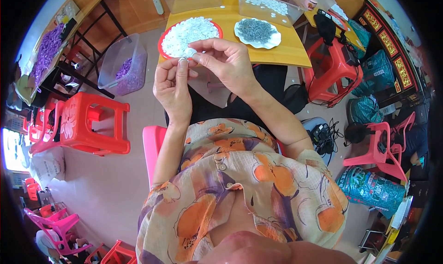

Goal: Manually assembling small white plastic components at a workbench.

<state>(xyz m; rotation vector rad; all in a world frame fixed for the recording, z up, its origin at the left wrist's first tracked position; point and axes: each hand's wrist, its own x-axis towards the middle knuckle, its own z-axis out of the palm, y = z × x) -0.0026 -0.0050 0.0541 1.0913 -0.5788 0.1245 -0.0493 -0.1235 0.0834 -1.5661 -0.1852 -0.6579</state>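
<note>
Both my hands are raised close together over the near edge of the yellow table [295,56]. My right hand [228,65] is closed, with a small white round piece [190,52] pinched between thumb and forefinger. Just below that piece, the thumb and fingers of my left hand [174,91] press together on something small and shiny that I cannot make out. Behind the hands lies a red-rimmed round tray [220,29] heaped with white pieces [191,31]. To its right sits a white scalloped plate [275,39] piled with small grey metallic parts [256,29].
Clear plastic bins [194,0] stand at the table's far side, one [244,8] holding white discs. On the floor at left are a clear bin [121,82] with purple pieces and a red stool [87,125]. Another red stool [330,70] and green wrapped bundles [371,190] stand at right.
</note>
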